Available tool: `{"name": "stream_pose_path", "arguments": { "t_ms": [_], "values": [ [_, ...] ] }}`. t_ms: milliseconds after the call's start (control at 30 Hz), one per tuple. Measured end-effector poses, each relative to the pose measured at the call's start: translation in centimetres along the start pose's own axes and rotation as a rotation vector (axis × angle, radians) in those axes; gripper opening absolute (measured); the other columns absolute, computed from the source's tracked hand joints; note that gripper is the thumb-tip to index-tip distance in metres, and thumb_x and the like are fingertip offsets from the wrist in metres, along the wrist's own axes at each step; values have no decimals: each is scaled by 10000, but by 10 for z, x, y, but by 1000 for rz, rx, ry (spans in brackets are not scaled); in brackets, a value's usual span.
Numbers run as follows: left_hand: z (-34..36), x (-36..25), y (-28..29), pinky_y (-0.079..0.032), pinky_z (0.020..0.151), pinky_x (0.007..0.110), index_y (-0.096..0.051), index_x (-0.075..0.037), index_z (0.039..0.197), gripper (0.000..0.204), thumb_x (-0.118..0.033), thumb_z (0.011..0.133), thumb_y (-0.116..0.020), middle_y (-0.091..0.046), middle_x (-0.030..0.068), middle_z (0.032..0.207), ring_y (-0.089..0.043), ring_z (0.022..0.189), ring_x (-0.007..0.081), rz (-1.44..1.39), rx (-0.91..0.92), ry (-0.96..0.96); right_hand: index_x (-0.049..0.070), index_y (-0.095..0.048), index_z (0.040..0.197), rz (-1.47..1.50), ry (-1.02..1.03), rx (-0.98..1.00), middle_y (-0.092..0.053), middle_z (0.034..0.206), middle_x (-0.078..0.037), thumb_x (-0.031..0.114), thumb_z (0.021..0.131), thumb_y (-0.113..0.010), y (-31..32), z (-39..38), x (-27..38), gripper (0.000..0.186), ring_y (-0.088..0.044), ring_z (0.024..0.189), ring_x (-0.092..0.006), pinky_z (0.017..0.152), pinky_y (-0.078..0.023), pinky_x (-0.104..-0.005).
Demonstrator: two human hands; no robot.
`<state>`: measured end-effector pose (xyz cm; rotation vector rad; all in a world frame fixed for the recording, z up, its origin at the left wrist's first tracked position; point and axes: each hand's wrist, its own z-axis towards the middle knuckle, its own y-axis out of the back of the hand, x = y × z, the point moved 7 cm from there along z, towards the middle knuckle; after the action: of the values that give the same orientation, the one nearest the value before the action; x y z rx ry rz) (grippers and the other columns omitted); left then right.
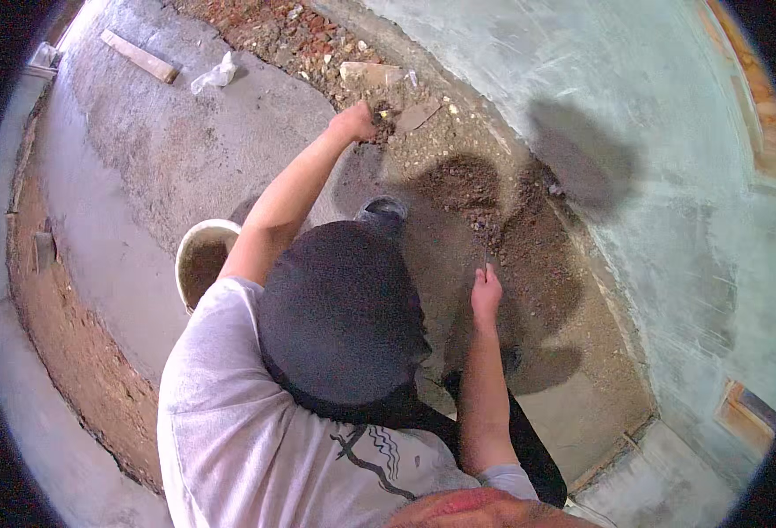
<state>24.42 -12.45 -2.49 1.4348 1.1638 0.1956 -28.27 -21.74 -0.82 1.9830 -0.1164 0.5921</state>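
My left hand (354,123) reaches forward to the edge of a strip of earth and rubble (458,132). Its fingers are curled in beside a dark clump of soil (382,121), and what they hold is hidden. Nearer to me, my right hand (486,295) is closed round the end of a thin dark tool (485,251). The tool's far end meets the loose dark soil (537,264), so its shape there cannot be made out. A flat grey-brown slab piece (419,114) lies just right of my left hand.
A pale bucket (182,264) with brown contents stands left of my knee (339,308). On the grey concrete lie a wooden batten (138,55) and a crumpled white plastic scrap (215,74). Smooth pale concrete (669,264) borders the soil on the right.
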Motion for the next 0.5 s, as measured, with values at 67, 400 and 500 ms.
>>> {"name": "stream_pose_path", "arguments": {
  "t_ms": [67,400,500],
  "values": [
    [6,-11,-6,-523,889,468,-711,-2,1030,502,-452,810,-668,-699,243,1034,-667,1031,393,74,129,-86,-19,-564,1322,-49,0,12,-610,1275,-250,273,975,-570,3,-1,2,454,-585,1193,-390,1024,-447,-398],
    [41,-61,25,-555,844,461,-720,-54,1033,504,-506,811,-701,-710,197,1047,-693,973,343,384,127,-205,3,-555,1344,42,24,-20,-605,1303,-221,287,978,-562,3,-13,-6,463,-574,1220,-372,1039,-440,-399],
    [49,-85,23,-552,855,461,-724,-55,1031,475,-487,840,-675,-705,202,1061,-690,975,350,452,172,-291,4,-555,1344,30,-4,3,-602,1311,-218,296,974,-567,1,-12,-9,471,-573,1227,-360,1038,-440,-392]
  ]
}}
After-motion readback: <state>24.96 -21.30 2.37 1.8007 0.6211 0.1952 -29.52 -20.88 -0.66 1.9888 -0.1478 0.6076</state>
